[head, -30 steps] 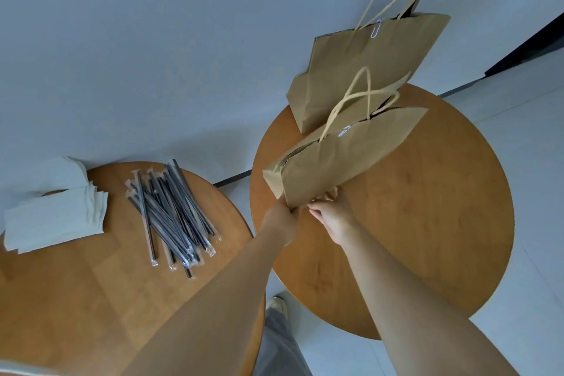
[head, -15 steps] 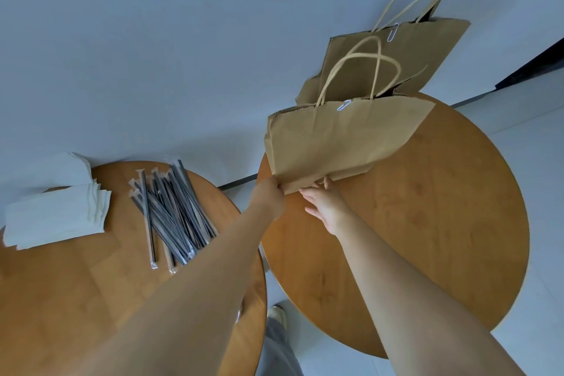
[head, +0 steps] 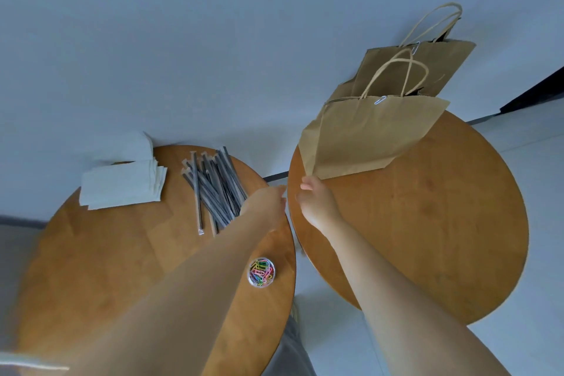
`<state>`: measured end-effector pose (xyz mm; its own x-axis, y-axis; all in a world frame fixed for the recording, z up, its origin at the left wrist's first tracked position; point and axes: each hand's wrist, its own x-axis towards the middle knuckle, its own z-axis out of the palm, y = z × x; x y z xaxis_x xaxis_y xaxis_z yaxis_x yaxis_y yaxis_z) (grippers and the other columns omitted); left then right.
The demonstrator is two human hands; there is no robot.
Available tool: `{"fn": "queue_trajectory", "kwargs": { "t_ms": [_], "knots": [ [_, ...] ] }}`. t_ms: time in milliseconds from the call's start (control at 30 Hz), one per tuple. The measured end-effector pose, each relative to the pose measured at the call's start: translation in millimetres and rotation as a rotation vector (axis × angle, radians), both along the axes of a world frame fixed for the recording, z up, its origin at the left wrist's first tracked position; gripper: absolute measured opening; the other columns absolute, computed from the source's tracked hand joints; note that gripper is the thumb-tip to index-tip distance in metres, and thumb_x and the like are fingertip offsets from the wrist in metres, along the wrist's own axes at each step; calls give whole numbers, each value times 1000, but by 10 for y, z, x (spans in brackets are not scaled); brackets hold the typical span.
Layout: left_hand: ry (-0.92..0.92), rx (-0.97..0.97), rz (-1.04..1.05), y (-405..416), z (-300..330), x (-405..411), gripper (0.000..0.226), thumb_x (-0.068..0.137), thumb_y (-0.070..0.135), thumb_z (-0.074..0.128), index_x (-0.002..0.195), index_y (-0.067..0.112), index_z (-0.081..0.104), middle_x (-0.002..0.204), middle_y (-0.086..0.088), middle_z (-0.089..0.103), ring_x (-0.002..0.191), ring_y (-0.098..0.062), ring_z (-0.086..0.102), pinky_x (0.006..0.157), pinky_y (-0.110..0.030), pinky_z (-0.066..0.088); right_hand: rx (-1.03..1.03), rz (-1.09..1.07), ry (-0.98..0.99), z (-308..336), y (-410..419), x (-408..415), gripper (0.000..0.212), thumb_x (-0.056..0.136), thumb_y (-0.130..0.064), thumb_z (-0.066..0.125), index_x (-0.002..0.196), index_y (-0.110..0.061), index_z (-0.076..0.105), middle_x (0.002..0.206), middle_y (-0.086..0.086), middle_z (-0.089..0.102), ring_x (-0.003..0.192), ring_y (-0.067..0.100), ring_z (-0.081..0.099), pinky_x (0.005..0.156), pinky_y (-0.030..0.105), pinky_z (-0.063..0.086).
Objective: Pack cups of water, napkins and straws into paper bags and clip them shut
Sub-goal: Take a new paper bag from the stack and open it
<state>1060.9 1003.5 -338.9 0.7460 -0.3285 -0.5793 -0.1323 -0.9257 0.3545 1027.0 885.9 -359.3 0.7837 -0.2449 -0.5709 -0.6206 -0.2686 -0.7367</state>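
We see the near paper bag (head: 370, 134) (paper-clipped) standing on the right table (head: 442, 223), the right hand (head: 316, 200) touching its corner; finger positions unclear; left hand (head: 268, 203) beside.

Napkins (head: 122, 183), straws (head: 213, 186), clip jar (head: 261, 272) on left table (head: 91, 253); two bags (head: 375, 134) on right table (head: 442, 223), one behind the other.

The front bag (head: 366, 134) covers most of the back bag (head: 427, 67), and my left arm (head: 183, 284) hides some straws (head: 213, 183).
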Motion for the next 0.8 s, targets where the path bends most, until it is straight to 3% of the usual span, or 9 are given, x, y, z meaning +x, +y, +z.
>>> {"fn": "queue_trajectory", "kwargs": {
  "t_ms": [133,267,367,433,600,800],
  "knots": [
    [-81,54,10,602,340,-180,39,99,12,38,136,19,45,126,-8,60,109,-26,60,87,-39,52,-117,167,-81,322,564,-161,42,93,-8,44,135,-10,43,136,7,50,115,20,51,87,29,46],
    [-201,70,37,1483,708,-560,36,100,15,35,134,20,46,126,-6,59,112,-26,56,87,-37,49,-260,286,-157,714,1339,-495,35,90,-8,44,122,6,48,124,24,54,109,39,54,88,48,48],
    [-251,103,50,2135,965,-969,28,99,14,36,122,17,52,117,-6,61,103,-25,59,78,-33,47,-343,378,-222,1006,1938,-843,33,92,-15,46,123,-6,52,124,12,58,100,27,59,78,36,50],
    [-305,121,51,2532,1143,-1243,26,100,17,36,118,17,54,114,-4,61,101,-24,58,73,-30,43,-398,442,-250,1190,2340,-1067,37,93,-19,45,129,-13,50,129,5,56,108,22,55,83,30,45],
    [-439,113,76,3412,1671,-1874,22,97,21,38,101,19,60,100,-1,64,80,-18,56,61,-27,38,-496,555,-329,1743,3308,-1599,39,93,-24,47,131,-14,49,129,5,56,116,24,53,92,32,44],
    [-526,-32,191,4382,2388,-2554,29,96,32,41,113,18,61,113,-1,64,103,-22,58,80,-32,46,-565,657,-468,2445,4231,-2143,27,92,-24,47,110,-8,59,107,6,64,100,27,59,85,38,49]
  ]
}}
